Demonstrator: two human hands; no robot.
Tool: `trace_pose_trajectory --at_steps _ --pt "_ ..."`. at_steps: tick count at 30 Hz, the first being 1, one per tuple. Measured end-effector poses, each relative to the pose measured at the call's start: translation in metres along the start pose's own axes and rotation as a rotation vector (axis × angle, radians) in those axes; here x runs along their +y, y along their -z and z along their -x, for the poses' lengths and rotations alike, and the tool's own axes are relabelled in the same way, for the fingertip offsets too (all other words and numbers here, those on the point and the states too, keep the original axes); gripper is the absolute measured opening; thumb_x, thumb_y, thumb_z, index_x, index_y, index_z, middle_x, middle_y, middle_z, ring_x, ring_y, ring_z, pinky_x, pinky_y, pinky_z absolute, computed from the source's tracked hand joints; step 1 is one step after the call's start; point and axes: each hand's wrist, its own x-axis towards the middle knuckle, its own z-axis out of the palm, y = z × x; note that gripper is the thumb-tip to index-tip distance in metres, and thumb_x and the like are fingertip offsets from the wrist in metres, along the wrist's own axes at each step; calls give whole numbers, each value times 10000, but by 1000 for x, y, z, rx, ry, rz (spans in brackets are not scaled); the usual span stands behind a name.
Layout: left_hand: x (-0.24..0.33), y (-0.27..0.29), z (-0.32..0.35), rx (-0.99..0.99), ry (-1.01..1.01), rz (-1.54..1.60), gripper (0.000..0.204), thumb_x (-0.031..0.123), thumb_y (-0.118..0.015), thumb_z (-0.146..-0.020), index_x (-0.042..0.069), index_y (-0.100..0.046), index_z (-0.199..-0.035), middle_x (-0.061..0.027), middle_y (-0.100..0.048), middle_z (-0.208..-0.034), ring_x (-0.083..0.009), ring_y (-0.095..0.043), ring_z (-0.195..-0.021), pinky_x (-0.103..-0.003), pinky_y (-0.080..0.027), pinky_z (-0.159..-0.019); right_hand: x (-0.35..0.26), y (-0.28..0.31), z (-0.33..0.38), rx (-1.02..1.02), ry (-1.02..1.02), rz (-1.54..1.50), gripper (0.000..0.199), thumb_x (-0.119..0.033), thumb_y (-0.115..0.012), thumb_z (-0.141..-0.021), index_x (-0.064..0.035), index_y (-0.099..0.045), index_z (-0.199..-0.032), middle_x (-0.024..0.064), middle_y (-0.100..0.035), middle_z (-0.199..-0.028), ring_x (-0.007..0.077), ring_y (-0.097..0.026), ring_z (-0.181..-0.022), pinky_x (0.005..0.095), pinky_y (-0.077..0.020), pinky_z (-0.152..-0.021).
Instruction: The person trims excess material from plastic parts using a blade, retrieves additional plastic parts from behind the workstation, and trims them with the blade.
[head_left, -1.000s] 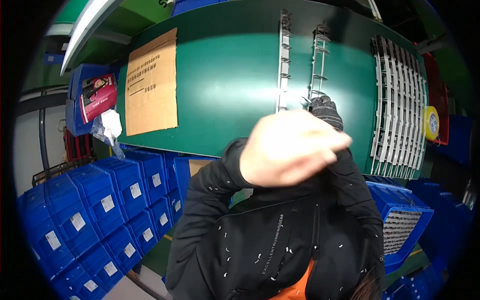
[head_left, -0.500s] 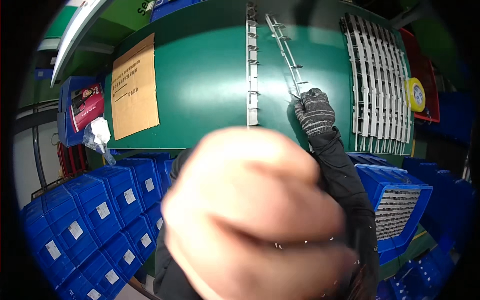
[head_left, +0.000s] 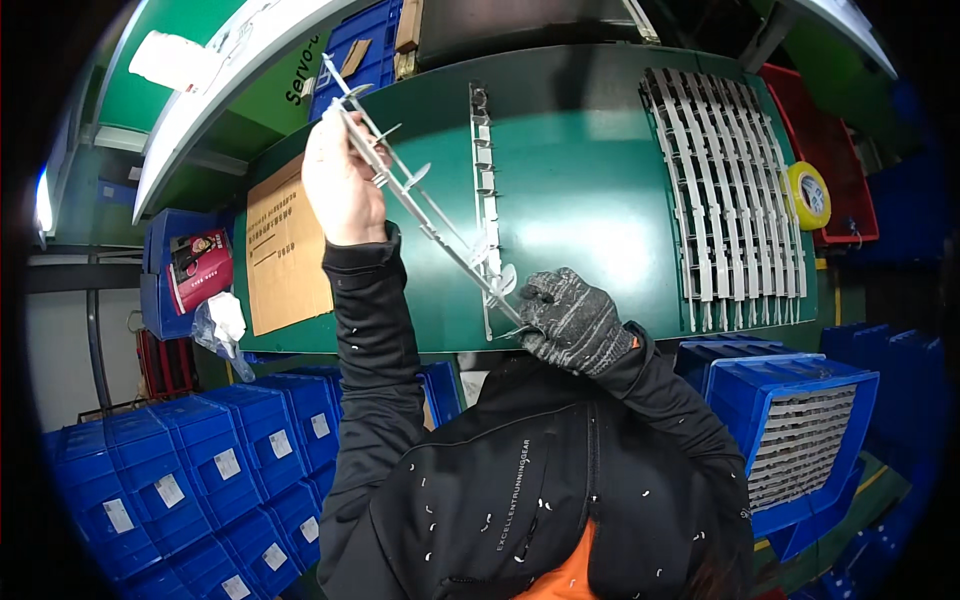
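A long, thin grey strip with round tabs along it (head_left: pixel 437 233) is held aslant above the green table (head_left: pixel 580 170). My bare left hand (head_left: pixel 340 185) grips it near its far left end, fingers closed round it. My right hand (head_left: pixel 572 318), in a dark grey knitted glove, closes on its near end by the table's front edge. Beneath and behind it, a second strip with similar tabs (head_left: pixel 484 180) lies lengthwise on the table, partly covered by the held one.
Many grey strips (head_left: pixel 725 200) lie side by side at the table's right, beside a yellow tape roll (head_left: pixel 808 196) and a red tray (head_left: pixel 835 150). Cardboard (head_left: pixel 285 250) lies left. Blue crates (head_left: pixel 200 440) stack below left; another crate (head_left: pixel 800 440) holding strips stands right.
The strip that lay on the table is lifted and swung left and toward me. My left hand, blurred close to the camera before, now holds its far end.
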Motion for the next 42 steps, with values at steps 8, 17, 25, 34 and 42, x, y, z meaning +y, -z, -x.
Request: trace_pose_trajectory --at_steps 8,17,25,34,42 --pt "66 -34 23 -170 -215 -409 165 142 -558 -846 -18 -597 -854 -46 -583 -653 -56 -505 -489 -164 -403 -441 26 20 -5 382 -836 -971 122 -107 -562 -786 -33 -595 -877 87 -594 -756 244 -580 -686 334 -474 -652" --pt "-48 -22 95 -404 726 -227 200 172 -558 -836 -23 -605 -836 -36 -574 -656 -71 -528 -497 -181 -435 -465 8 12 -15 163 -486 -344 164 -192 -601 -780 -29 -593 -769 128 -548 -680 292 -543 -627 362 -425 -570" --pt "-53 -14 98 -464 787 -139 226 187 -580 -818 -35 -617 -844 -36 -559 -669 -92 -543 -501 -198 -456 -462 8 8 -12 51 -676 -439 183 -212 -601 -792 -30 -593 -776 136 -554 -657 272 -549 -589 347 -420 -552" --pt "-51 -16 97 -544 808 -206 222 185 -545 -832 -26 -607 -804 -27 -551 -648 -86 -532 -493 -199 -442 -456 7 18 -12 171 -441 -52 160 -184 -610 -785 -36 -599 -723 114 -560 -638 235 -554 -569 324 -428 -536" --pt "-49 -14 100 -509 702 -322 210 199 -557 -839 -3 -614 -819 -14 -549 -624 -55 -514 -473 -171 -413 -429 17 21 -7 468 -729 -544 132 -130 -631 -781 -10 -577 -771 10 -518 -588 65 -468 -533 223 -378 -495"
